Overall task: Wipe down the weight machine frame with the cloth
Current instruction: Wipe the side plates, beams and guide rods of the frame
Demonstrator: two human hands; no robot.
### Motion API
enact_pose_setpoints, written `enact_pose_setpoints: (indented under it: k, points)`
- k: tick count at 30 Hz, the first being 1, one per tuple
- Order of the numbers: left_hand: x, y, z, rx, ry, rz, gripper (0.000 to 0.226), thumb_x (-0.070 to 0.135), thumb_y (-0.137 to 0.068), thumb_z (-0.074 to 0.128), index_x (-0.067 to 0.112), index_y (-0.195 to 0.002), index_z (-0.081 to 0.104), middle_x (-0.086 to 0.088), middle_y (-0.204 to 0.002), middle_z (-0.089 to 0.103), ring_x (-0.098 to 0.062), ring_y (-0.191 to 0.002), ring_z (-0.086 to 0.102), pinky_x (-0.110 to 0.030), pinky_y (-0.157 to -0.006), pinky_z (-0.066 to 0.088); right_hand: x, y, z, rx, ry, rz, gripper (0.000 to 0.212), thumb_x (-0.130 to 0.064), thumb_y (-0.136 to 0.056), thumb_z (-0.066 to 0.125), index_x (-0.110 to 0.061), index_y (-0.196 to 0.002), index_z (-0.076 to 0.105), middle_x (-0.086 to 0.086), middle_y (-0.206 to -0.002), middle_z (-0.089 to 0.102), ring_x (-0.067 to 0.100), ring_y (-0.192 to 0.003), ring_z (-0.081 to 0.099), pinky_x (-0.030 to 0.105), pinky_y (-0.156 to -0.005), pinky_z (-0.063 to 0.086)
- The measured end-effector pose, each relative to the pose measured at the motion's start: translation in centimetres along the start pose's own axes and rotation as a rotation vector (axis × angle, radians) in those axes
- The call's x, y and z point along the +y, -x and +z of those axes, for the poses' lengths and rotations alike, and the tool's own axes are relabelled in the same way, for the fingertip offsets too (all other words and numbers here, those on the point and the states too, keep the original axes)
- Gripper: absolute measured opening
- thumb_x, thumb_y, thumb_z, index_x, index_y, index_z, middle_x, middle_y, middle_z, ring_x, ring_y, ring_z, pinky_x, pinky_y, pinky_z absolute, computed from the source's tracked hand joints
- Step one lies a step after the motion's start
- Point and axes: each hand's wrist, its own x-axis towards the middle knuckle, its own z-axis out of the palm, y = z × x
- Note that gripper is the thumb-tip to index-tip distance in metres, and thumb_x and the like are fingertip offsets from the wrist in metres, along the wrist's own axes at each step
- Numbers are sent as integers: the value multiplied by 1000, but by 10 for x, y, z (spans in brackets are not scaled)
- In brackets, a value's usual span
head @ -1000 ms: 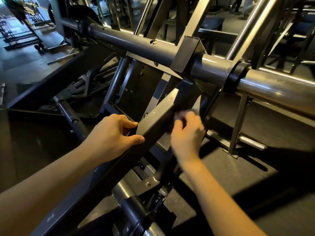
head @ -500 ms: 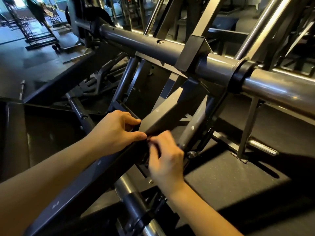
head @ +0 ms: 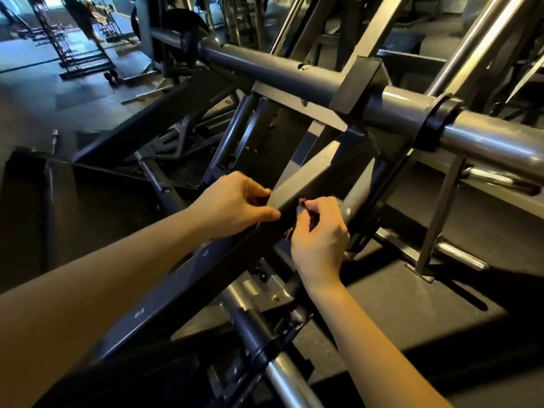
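Note:
A dark grey square beam point(head: 312, 184) of the weight machine frame slants from the lower left up to the thick round crossbar point(head: 294, 75). My left hand point(head: 232, 206) grips the beam's upper edge, thumb on the near face. My right hand point(head: 319, 237) presses a small dark reddish cloth point(head: 290, 232) against the beam's lower right face, fingers curled round it. Most of the cloth is hidden under my fingers.
A chrome weight sleeve point(head: 494, 145) juts out at the right behind a black collar. A lower chrome bar point(head: 282, 375) sticks out below the beam. Black rubber floor point(head: 412, 313) lies underneath. Racks point(head: 82, 54) and a person point(head: 79, 16) stand at the far left.
My right hand slid down the beam's side from near the upper joint to just beside my left hand. My left hand kept its hold. The view shifted slightly.

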Motion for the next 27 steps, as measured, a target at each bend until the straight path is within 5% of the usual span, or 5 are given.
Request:
enact_pose_setpoints:
  k: [4,11,17,22,27]
  points:
    - [-6,20,-13,-80,-21,-12,46,42,-88,76,22,-129,67,9,-117,71,6,-94,64,-15,-86,49,-31,43,5,-87,-31,11,7,-8,-94,67,-14,-91,63,-5,-89,59,-5,-76,52,4,-68,38]
    - [-73,93,-42,-237,-16,-146,36,38,-89,75,27,-122,70,15,-117,70,2,-104,65,-29,-103,46,-75,107,23,-122,-67,56,5,-10,-94,67,-13,-94,63,-6,-91,60,-2,-83,57,8,-75,45]
    - [-121,145,-60,-395,-125,-188,21,39,-88,76,33,-108,76,14,-102,76,-1,-98,70,-36,-99,54,-114,168,40,-161,-24,62,10,-11,-94,68,-18,-96,62,-12,-92,57,-8,-87,56,4,-75,43]
    - [-131,176,-72,-499,-167,-137,21,28,-93,71,31,-113,76,11,-105,76,-5,-96,72,-39,-98,57,-140,215,46,-419,-150,2,11,-8,-92,71,-16,-89,63,-9,-87,62,5,-85,62,18,-78,50]
    - [-128,204,-90,-367,-85,-20,27,37,-89,76,33,-116,73,15,-107,75,-1,-100,70,-38,-100,55,-155,179,2,-507,-493,270,9,-14,-99,64,-19,-94,68,3,-97,70,19,-96,70,45,-87,58]
